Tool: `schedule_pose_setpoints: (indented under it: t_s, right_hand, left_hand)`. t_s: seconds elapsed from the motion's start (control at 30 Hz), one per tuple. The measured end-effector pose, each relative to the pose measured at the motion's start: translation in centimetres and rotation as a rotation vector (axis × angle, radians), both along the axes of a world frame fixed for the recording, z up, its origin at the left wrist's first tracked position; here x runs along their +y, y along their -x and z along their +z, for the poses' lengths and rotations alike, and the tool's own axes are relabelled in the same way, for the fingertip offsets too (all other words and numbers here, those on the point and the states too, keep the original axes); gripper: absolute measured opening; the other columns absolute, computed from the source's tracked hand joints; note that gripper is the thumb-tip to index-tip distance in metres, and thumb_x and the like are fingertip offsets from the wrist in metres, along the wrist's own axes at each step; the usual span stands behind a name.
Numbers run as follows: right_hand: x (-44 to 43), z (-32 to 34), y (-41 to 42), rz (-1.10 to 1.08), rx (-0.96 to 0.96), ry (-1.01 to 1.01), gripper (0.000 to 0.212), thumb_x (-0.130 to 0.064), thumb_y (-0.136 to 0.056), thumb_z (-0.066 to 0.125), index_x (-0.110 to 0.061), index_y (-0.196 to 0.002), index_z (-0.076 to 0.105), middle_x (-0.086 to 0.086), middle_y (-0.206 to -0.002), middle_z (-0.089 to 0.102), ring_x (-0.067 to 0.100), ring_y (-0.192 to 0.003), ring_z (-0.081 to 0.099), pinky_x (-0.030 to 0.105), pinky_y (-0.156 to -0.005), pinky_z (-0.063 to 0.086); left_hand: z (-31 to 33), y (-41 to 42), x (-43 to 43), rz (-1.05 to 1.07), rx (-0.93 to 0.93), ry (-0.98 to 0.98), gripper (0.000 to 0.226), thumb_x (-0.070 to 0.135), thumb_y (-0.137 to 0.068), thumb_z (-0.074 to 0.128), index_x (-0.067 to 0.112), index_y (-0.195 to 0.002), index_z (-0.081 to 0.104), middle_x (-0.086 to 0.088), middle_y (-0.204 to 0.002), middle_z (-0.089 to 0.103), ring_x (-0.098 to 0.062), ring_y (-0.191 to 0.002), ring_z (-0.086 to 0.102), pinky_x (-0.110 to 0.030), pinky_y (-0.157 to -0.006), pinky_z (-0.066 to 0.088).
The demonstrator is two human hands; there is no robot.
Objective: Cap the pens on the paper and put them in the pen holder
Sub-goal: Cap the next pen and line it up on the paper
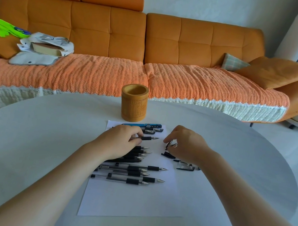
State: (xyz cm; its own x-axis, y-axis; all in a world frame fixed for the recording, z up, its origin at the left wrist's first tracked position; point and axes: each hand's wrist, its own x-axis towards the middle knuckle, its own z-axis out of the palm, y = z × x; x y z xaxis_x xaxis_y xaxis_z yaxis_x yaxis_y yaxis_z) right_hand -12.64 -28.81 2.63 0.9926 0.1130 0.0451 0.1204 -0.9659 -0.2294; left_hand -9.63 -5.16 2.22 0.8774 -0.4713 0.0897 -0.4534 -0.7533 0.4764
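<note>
A white sheet of paper lies on the table with several uncapped black-grip pens in rows on it. My left hand grips one uncapped pen, its tip pointing right. My right hand pinches a clear pen cap just right of that tip. Loose caps lie under and beside my right wrist. A few capped pens, one blue, lie at the paper's far edge. The tan cylindrical pen holder stands upright just beyond the paper; I see no pens in it.
The grey rounded table reaches its far edge just behind the holder. An orange sofa with cushions, a bag and a book fills the background.
</note>
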Motion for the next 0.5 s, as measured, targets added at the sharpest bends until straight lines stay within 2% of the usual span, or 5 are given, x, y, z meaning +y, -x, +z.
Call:
schedule_pose_setpoints:
  t_s: [0.2,0.27,0.33,0.37,0.5]
  right_hand:
    - [0.5,0.3,-0.2,-0.012,-0.051,-0.041,0.014,-0.039,-0.095,0.056,-0.037,-0.104,0.065,-0.016,-0.118,0.058,0.010,-0.082,0.059,0.027,-0.068,0.043]
    - [0.6,0.4,-0.4,-0.041,-0.058,-0.173,0.015,-0.036,-0.098,0.051,-0.032,-0.107,0.063,-0.016,-0.109,0.065,0.004,-0.068,0.059,0.026,-0.063,0.045]
    - [1.0,0.5,-0.7,-0.043,-0.052,-0.370,0.018,-0.030,-0.100,0.049,-0.027,-0.108,0.065,-0.011,-0.093,0.070,0.000,-0.047,0.051,0.019,-0.050,0.040]
    - [1.2,0.6,-0.8,-0.038,-0.047,-0.455,0.019,-0.027,-0.100,0.050,-0.025,-0.107,0.067,-0.008,-0.088,0.070,0.002,-0.043,0.046,0.016,-0.046,0.037]
    - [2.5,1.1,-0.6,-0.016,0.034,-0.687,0.020,-0.018,-0.099,0.053,-0.017,-0.103,0.073,-0.006,-0.076,0.068,0.018,-0.057,0.047,0.024,-0.050,0.040]
  left_hand:
    - [0.2,0.0,0.9,0.011,-0.005,0.043,0.017,0.038,-0.096,0.054,0.036,-0.112,0.061,0.018,-0.084,0.055,-0.003,-0.079,0.054,-0.029,-0.068,0.044]
    - [0.4,0.1,1.3,0.022,-0.031,0.055,0.018,0.039,-0.095,0.056,0.037,-0.112,0.062,0.018,-0.086,0.057,-0.003,-0.081,0.054,-0.031,-0.073,0.048]
    - [0.6,0.1,1.7,0.041,-0.039,0.087,0.019,0.041,-0.093,0.058,0.039,-0.111,0.064,0.020,-0.088,0.058,-0.002,-0.082,0.053,-0.030,-0.074,0.047]
    - [0.7,0.2,1.8,0.049,-0.038,0.107,0.019,0.042,-0.093,0.059,0.040,-0.111,0.064,0.021,-0.088,0.058,-0.001,-0.082,0.052,-0.029,-0.072,0.044]
    - [0.8,0.3,2.1,0.055,-0.027,0.154,0.020,0.041,-0.091,0.061,0.038,-0.110,0.067,0.021,-0.088,0.059,-0.002,-0.078,0.052,-0.025,-0.068,0.039]
